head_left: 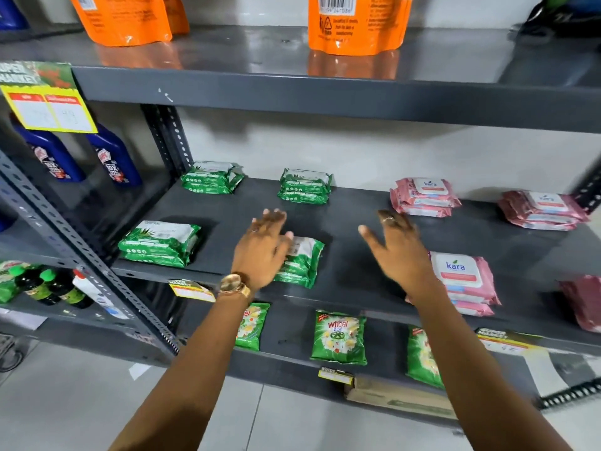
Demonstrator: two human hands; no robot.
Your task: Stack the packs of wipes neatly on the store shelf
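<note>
— Four green stacks and four pink ones lie on the middle shelf [357, 203], as far as I count.

— Where are the green ones?

— Two at the back, back-left green stack [211, 177] and back-middle green stack [305, 185]; two at the front, front-left green stack [159, 244] and front-middle green stack [304, 260].

— And pink?

— Back pink stack [422, 196], far-right pink stack [543, 209], front pink stack [468, 281], and one dark pink pack [582, 301] cut by the frame edge.

— The hands?

— Left hand [263, 245] is spread, fingers apart, in front of the front-middle green stack; whether it touches, I cannot tell. Right hand [400, 245] is spread too, holding nothing, over bare shelf beside the front pink stack.

— Anything on the wrist?

— Gold watch [234, 286], left wrist.
</note>
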